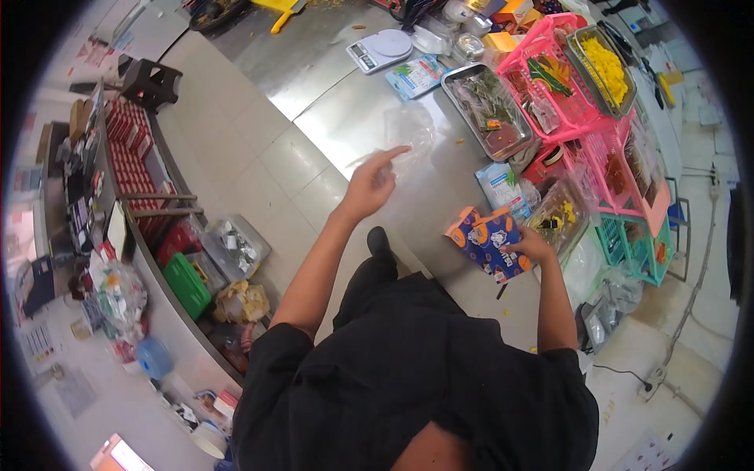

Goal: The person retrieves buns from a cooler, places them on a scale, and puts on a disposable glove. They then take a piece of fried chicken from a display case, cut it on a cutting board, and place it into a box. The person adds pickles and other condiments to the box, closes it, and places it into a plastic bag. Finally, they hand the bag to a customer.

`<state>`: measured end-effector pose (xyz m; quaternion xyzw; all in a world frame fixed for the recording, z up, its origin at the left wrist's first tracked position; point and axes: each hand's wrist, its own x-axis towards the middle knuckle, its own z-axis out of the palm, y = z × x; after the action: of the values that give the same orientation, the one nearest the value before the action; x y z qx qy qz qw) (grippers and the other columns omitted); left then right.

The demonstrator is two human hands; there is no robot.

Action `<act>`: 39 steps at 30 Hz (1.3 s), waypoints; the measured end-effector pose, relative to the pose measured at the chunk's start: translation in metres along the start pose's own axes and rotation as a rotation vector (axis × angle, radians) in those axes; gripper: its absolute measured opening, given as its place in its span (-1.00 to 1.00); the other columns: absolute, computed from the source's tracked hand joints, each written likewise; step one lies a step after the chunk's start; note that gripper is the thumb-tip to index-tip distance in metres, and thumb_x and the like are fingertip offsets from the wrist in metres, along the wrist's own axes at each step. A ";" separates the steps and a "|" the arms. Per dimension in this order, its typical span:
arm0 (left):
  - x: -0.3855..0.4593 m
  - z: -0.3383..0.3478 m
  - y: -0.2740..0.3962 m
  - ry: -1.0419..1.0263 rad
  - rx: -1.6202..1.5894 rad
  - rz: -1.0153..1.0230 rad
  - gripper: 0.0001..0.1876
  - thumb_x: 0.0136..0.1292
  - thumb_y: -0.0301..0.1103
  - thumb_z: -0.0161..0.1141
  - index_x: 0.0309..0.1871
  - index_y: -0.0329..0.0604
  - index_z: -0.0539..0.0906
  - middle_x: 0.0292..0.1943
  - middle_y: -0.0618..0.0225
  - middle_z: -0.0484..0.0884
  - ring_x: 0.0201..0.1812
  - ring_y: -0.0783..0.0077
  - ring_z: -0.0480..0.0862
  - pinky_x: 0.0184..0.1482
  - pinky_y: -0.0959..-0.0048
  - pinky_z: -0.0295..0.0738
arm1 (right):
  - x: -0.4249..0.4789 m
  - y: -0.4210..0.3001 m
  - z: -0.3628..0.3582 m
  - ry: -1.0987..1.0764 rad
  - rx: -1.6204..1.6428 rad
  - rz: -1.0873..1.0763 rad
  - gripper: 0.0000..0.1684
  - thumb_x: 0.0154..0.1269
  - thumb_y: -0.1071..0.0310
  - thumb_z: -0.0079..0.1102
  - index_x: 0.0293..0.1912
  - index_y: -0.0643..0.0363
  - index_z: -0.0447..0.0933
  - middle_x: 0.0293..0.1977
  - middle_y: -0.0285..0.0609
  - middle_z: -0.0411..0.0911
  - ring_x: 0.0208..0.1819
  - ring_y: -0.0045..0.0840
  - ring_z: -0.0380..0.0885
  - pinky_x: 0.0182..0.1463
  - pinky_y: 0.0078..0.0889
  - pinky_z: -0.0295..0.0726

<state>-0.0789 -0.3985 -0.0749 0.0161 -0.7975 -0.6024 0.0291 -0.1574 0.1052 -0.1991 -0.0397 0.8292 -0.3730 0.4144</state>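
My left hand [370, 185] reaches over the near edge of a steel worktable [347, 112], its index finger stretched out over a clear plastic bag [409, 132]. Whether the fingers touch the bag, I cannot tell. Held in my right hand [533, 246] is a blue and orange printed paper box [492, 241], its orange-edged end towards the left. Just beyond the box lies a light blue printed pouch [503, 189]. Beside my right hand stands a clear-lidded tray with yellow bits [559, 215].
Farther back are a white digital scale [380, 50], a second blue pouch [417, 76] and a steel tray of leaves [488, 112]. Pink plastic baskets [612, 171] and a tray of yellow food [602, 69] crowd the right. Left, across the tiled floor, stands a counter with open shelves [171, 282].
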 end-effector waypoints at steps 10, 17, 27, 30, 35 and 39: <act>0.009 0.014 -0.049 -0.199 0.705 0.370 -0.53 0.23 -0.42 0.27 0.25 -0.11 0.53 -0.15 0.24 0.62 0.04 0.25 0.59 0.20 0.12 0.32 | 0.040 -0.196 0.081 -0.162 0.995 0.109 -0.40 0.31 0.37 0.37 0.27 0.30 0.39 0.07 -0.03 0.62 0.00 -0.29 0.70 0.09 -0.12 0.74; -0.038 0.022 -0.072 -0.276 0.680 0.655 -0.51 0.18 -0.48 0.19 0.23 0.02 0.57 0.02 0.36 0.60 0.05 0.25 0.57 0.09 0.23 0.43 | 0.175 -0.286 0.170 -0.163 1.124 -0.010 -0.38 0.33 0.29 0.38 0.28 0.27 0.38 0.11 -0.03 0.59 0.04 -0.29 0.68 0.12 -0.11 0.71; -0.081 -0.005 0.030 -0.671 0.312 0.062 -0.42 0.35 -0.30 0.32 0.41 -0.22 0.45 0.25 0.08 0.63 0.39 -0.01 0.50 0.33 0.22 0.45 | 0.187 -0.282 0.174 0.027 1.051 -0.205 -0.34 0.32 0.26 0.40 0.30 0.27 0.36 0.11 -0.04 0.58 0.06 -0.31 0.65 0.12 -0.14 0.69; -0.019 -0.055 0.070 -0.148 0.154 -0.232 -0.60 0.45 -0.25 0.21 0.29 -0.15 0.57 0.01 0.15 0.74 0.23 0.08 0.62 0.20 0.28 0.53 | 0.169 -0.244 0.156 0.035 1.012 -0.193 -0.32 0.31 0.25 0.41 0.30 0.26 0.35 0.12 -0.05 0.58 0.06 -0.32 0.64 0.12 -0.15 0.69; 0.059 -0.006 -0.086 0.113 -0.065 -0.347 -0.66 0.56 -0.23 0.03 0.17 -0.31 0.55 -0.12 0.23 0.72 -0.08 0.36 0.70 0.03 0.39 0.58 | 0.163 -0.212 0.168 0.009 0.897 -0.156 -0.30 0.31 0.23 0.42 0.31 0.26 0.34 0.12 -0.05 0.57 0.07 -0.32 0.63 0.12 -0.16 0.67; 0.081 0.044 -0.089 -0.054 -0.454 -0.393 -0.69 0.51 -0.25 0.09 0.14 -0.27 0.57 -0.14 0.28 0.71 -0.17 0.42 0.74 -0.14 0.41 0.68 | 0.139 -0.177 0.166 0.011 0.966 -0.095 -0.28 0.30 0.22 0.43 0.32 0.26 0.33 0.13 -0.06 0.57 0.08 -0.33 0.62 0.12 -0.18 0.67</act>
<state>-0.1631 -0.3858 -0.1703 0.1471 -0.6245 -0.7596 -0.1066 -0.1721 -0.1711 -0.2376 0.1213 0.5605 -0.7341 0.3636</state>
